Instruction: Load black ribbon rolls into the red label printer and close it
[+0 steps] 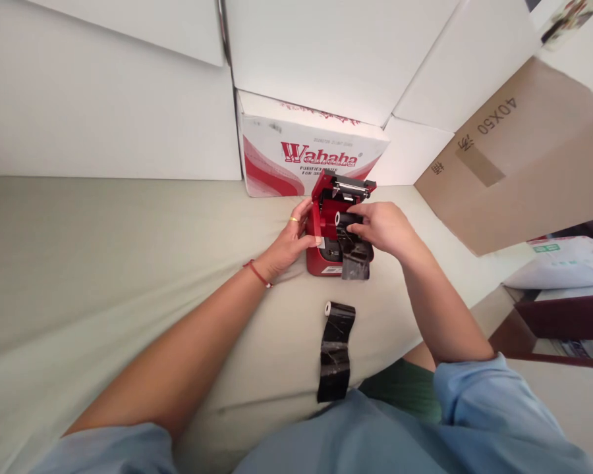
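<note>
A small red label printer point(316, 264) stands on the cloth-covered surface with its lid point(343, 181) tipped up and back. My left hand point(294, 240) grips the printer's left side, thumb on the near edge and fingers farther back. In my right hand point(378, 227) is a black roll point(347, 220) with a white core, pinched at its right end. The roll is at the printer's open bay, and its loose strip point(356, 263) hangs over the front. A second black roll point(339, 311) lies nearer to me, partly unwound toward my body.
Behind the printer stands a white and red Wahaba-style water carton lettered "Wahaha" point(321, 158), against white panels point(321, 52). A brown cardboard sheet point(524, 164) leans at the right. Beyond it are a white plastic bag point(563, 263) and a dark red shelf point(568, 322).
</note>
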The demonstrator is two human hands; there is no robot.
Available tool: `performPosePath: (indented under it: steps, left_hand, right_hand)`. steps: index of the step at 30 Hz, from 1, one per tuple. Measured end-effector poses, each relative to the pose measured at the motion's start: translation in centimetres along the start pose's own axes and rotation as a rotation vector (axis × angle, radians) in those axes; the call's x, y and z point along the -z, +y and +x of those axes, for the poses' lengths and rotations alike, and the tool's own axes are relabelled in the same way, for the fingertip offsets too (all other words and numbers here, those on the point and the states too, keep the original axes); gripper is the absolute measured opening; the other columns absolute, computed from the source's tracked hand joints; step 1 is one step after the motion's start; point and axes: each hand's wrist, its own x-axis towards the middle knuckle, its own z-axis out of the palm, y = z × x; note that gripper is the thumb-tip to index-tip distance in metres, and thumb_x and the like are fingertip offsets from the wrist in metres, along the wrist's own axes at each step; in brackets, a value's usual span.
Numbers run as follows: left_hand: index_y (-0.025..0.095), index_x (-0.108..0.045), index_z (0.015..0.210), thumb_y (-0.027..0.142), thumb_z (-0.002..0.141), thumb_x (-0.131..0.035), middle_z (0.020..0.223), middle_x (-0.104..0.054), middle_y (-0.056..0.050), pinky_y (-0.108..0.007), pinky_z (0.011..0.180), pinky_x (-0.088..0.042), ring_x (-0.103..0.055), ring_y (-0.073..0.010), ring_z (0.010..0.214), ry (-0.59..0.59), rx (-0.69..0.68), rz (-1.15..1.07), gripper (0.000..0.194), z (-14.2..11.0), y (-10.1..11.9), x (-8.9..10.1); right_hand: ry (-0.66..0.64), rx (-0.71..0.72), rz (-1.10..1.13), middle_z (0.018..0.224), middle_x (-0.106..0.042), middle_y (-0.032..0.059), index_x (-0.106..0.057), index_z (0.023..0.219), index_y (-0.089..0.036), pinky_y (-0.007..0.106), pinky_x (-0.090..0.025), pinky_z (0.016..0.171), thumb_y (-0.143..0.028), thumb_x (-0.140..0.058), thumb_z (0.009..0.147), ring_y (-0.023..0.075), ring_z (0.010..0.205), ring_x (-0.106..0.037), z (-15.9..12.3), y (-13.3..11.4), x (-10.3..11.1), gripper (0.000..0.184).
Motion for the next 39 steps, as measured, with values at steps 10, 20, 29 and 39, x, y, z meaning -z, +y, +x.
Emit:
performPosePath:
  steps: [10, 20, 29, 39]
  left_hand:
    - [0.037, -0.031, 0.178, 0.042, 0.084, -0.086, 0.194, -0.029, -0.006, -0.064, 0.15, -0.022, -0.026, -0.0396, 0.182, -0.01, -0.002, 0.007, 0.109, -0.1, 0.7, -0.3]
    - [0.036, -0.032, 0.177, 0.043, 0.084, -0.087, 0.194, -0.03, -0.007, -0.063, 0.15, -0.022, -0.028, -0.0405, 0.18, -0.01, -0.001, 0.011, 0.109, -0.1, 0.8, -0.4]
    - [0.035, -0.03, 0.179, 0.048, 0.088, -0.087, 0.193, -0.031, -0.008, -0.065, 0.15, -0.023, -0.027, -0.0419, 0.181, -0.012, -0.009, 0.027, 0.108, -0.3, 0.6, -0.2]
    - [0.034, -0.034, 0.177, 0.048, 0.091, -0.083, 0.192, -0.032, -0.01, -0.065, 0.147, -0.031, -0.031, -0.0407, 0.179, 0.009, -0.025, 0.186, 0.1, -0.6, 1.3, -0.2]
  right_hand:
    - [-0.086, 0.023, -0.192, 0.139, -0.085, 0.0159, -0.082, 0.147, -0.024, 0.042, -0.06, 0.097, -0.033, -0.073, 0.105, 0.0364, 0.124, -0.078, 3.4, -2.0, -1.7, 0.043]
    - [-0.123, 0.046, -0.242, 0.136, -0.085, 0.0206, -0.083, 0.138, -0.019, 0.043, -0.061, 0.095, -0.025, -0.077, 0.101, 0.04, 0.126, -0.079, 4.0, -2.7, -3.2, 0.038]
    - [0.254, 0.472, 0.215, 0.135, -0.086, 0.0138, -0.085, 0.131, -0.023, 0.049, -0.064, 0.111, -0.034, -0.063, 0.115, 0.0309, 0.123, -0.08, -3.4, 1.4, -4.2, 0.03]
    - [0.276, 0.502, 0.12, 0.169, -0.068, 0.0137, -0.069, 0.162, -0.026, 0.064, -0.049, 0.136, -0.034, -0.058, 0.119, 0.0314, 0.159, -0.064, -9.5, 4.5, -8.0, 0.045]
